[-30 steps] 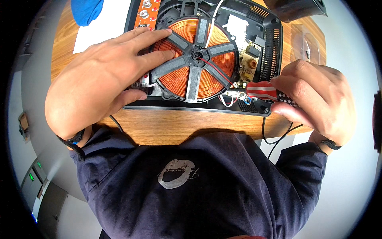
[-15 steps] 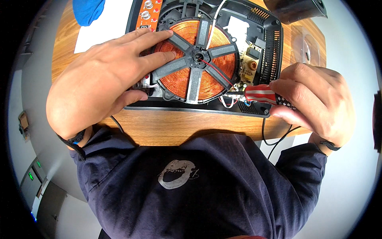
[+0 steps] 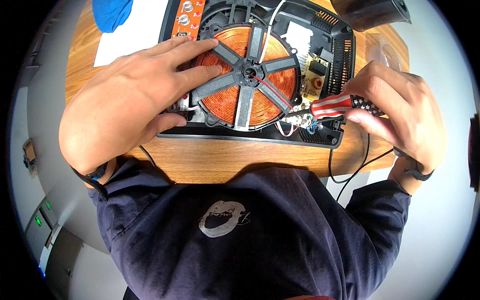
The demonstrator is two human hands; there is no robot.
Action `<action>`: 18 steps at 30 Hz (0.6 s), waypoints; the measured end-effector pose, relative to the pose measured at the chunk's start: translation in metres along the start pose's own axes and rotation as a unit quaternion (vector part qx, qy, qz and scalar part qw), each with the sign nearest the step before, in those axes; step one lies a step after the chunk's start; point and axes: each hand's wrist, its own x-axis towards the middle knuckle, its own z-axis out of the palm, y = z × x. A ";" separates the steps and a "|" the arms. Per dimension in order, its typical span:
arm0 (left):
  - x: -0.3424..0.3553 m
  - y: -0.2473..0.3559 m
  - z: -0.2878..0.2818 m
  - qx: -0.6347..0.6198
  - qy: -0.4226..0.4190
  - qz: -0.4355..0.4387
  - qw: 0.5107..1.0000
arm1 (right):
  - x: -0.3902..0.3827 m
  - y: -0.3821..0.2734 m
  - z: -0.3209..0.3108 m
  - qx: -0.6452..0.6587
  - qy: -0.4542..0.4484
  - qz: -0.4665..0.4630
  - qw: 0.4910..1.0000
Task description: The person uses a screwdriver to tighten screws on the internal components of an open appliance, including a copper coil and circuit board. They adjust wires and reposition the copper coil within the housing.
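A round copper induction coil [image 3: 248, 75] with black spokes lies in the black casing [image 3: 235, 135] of an opened induction cooker. On the coil's left side rests my left hand [image 3: 125, 95], fingers stretched out and spread over a spoke and the windings, thumb at the near left edge. My right hand [image 3: 410, 110] grips a screwdriver [image 3: 332, 106] by its red-and-white striped, starred handle. The dark shaft points left toward the coil's lower right rim; its tip is hard to make out. Beside it are a circuit board [image 3: 312, 90] and a thin white wire [image 3: 285, 132].
An orange control board [image 3: 185, 20] sits at the casing's far left. Behind it lie a blue cloth [image 3: 112, 12] and white paper [image 3: 122, 45]. A dark container [image 3: 370, 12] and a clear plastic tray [image 3: 387, 50] stand far right. A black cable [image 3: 367, 145] loops over the table edge.
My right hand has shifted its hold on the screwdriver: the fingers have loosened and sit further back, with more of the handle showing, turned and slightly tilted. The left hand stays put.
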 end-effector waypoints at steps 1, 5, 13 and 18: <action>0.000 0.000 0.000 -0.003 0.000 0.002 1.000 | -0.001 0.001 0.001 -0.004 -0.004 0.007 1.000; 0.002 0.000 -0.001 -0.017 -0.008 0.001 1.000 | -0.002 0.002 0.002 0.004 -0.002 -0.005 1.000; -0.002 -0.002 0.001 -0.015 -0.005 0.003 1.000 | 0.006 -0.027 -0.004 0.018 0.025 -0.124 0.992; -0.001 -0.002 0.002 -0.010 0.003 0.006 1.000 | 0.010 -0.033 -0.008 -0.024 -0.010 -0.083 0.996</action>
